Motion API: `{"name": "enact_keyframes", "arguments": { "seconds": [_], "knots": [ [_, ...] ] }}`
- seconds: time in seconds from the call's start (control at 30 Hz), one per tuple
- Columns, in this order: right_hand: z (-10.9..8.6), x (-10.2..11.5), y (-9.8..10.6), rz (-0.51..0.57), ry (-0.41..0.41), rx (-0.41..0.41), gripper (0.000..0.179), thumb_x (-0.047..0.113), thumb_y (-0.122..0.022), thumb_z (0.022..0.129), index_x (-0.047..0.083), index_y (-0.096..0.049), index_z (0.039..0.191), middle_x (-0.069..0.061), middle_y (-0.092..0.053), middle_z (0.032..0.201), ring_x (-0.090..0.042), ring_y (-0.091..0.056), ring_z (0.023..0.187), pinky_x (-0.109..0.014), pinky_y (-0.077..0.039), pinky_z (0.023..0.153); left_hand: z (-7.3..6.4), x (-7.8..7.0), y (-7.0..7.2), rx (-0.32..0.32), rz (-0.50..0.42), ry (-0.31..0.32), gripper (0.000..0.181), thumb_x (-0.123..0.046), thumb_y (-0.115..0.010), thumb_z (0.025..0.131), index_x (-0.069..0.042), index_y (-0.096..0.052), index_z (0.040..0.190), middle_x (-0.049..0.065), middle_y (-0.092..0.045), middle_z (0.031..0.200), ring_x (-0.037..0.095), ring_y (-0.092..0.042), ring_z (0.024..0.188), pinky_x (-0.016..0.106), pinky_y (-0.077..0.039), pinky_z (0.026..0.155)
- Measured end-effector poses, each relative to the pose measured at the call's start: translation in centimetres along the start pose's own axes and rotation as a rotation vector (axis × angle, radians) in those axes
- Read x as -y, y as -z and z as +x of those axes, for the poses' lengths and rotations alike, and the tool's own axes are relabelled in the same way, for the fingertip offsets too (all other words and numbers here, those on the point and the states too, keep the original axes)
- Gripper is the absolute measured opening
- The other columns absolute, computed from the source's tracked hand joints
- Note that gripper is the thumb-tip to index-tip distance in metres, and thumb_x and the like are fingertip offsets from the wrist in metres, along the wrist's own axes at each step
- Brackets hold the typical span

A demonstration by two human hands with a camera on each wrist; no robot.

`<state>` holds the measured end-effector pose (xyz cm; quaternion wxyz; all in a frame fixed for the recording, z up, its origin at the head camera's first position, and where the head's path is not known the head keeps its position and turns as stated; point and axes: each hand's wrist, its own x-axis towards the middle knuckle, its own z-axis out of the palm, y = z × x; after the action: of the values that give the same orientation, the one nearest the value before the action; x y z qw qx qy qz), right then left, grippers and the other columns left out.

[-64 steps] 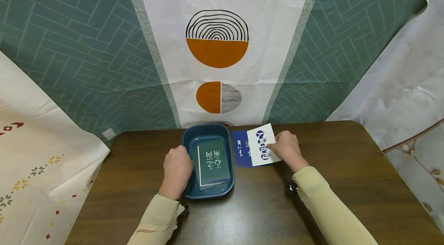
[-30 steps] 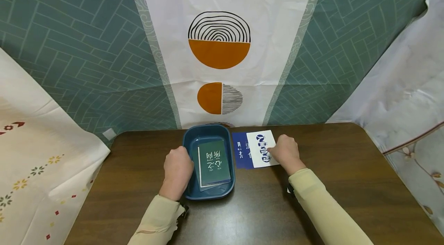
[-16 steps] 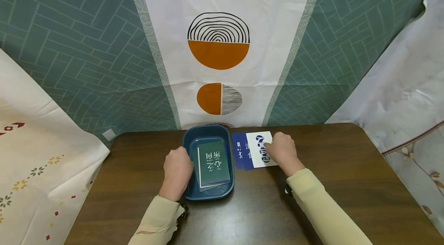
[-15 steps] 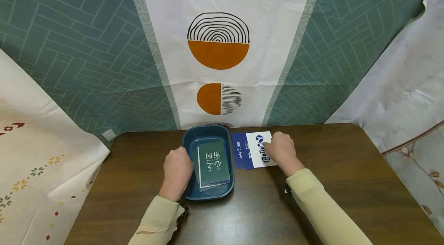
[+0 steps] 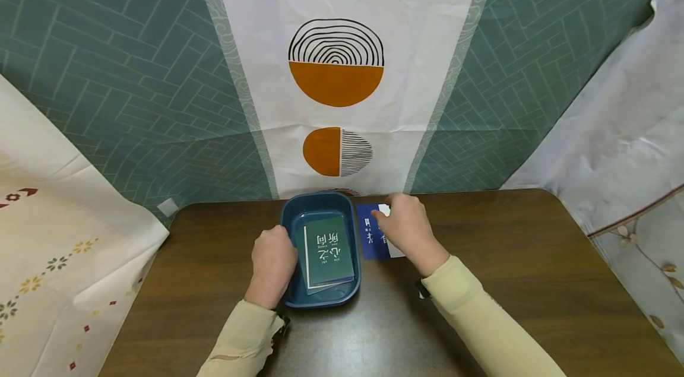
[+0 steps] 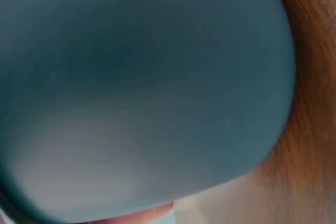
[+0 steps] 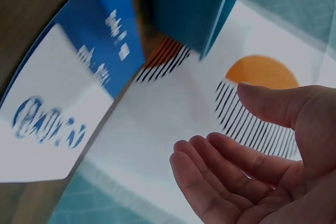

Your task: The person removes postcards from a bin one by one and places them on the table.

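Observation:
My left hand [image 5: 274, 261] grips the left rim of a dark blue plastic tray [image 5: 320, 201]. Its smooth outer wall [image 6: 157, 77] fills most of the left wrist view. Inside the tray lies a green card [image 5: 331, 252] with white characters, stacked over others whose edges show. Right of the tray, a white card [image 5: 394, 251] with blue lettering overlaps a blue card [image 5: 369, 237]. Above these two, my right hand [image 5: 408, 231] is held with thumb and fingers apart and nothing between them. In the right wrist view, its loosely bent fingers [image 7: 231, 182] are clear of the white card [image 7: 44, 98].
Everything stands on a brown wooden table [image 5: 513, 282]. A hanging cloth [image 5: 342, 3] with orange half circles rises behind its back edge. White patterned cloths hang at the left [image 5: 59, 234] and right [image 5: 630, 127] sides.
My right hand has let go of the white card, which was lowered onto the blue one, and has moved left with the fingers spread. My left hand and the tray stay put.

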<state>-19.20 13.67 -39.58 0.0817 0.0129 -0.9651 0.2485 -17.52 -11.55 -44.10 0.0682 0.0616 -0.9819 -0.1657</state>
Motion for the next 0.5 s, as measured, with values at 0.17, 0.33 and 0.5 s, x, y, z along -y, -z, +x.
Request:
{"name": "enact_keyframes", "arguments": {
  "seconds": [0.17,0.33,0.5],
  "knots": [
    [-0.2,1.8,-1.1,-0.027,0.044,0.000,0.035,0.033,-0.070,0.079,0.003,-0.070,0.098,-0.012,-0.071,0.098,-0.027,-0.067,0.086,-0.041,-0.053,0.075,0.1,-0.1,0.0,-0.008,-0.001,-0.010,0.011,-0.004,-0.060,0.076,0.005,-0.065,0.078,0.021,-0.065,0.068,0.032,-0.064,0.056,0.043,-0.049,0.044],
    [-0.6,3.4,-2.6,-0.062,0.089,0.026,0.035,0.032,-0.071,0.079,0.002,-0.069,0.096,-0.010,-0.068,0.087,-0.022,-0.063,0.077,-0.036,-0.052,0.068,0.0,-0.1,-0.1,-0.011,-0.005,-0.008,0.011,-0.004,-0.058,0.076,0.005,-0.065,0.077,0.022,-0.066,0.069,0.035,-0.065,0.058,0.044,-0.048,0.043],
    [-1.5,5.3,-3.6,-0.052,0.176,0.067,0.041,0.032,-0.072,0.079,0.001,-0.067,0.105,-0.011,-0.067,0.095,-0.019,-0.061,0.083,-0.033,-0.053,0.072,0.0,-0.1,-0.1,-0.006,-0.004,-0.005,0.012,-0.004,-0.058,0.078,0.005,-0.065,0.079,0.022,-0.066,0.070,0.033,-0.065,0.058,0.043,-0.049,0.044]
  ]
}}
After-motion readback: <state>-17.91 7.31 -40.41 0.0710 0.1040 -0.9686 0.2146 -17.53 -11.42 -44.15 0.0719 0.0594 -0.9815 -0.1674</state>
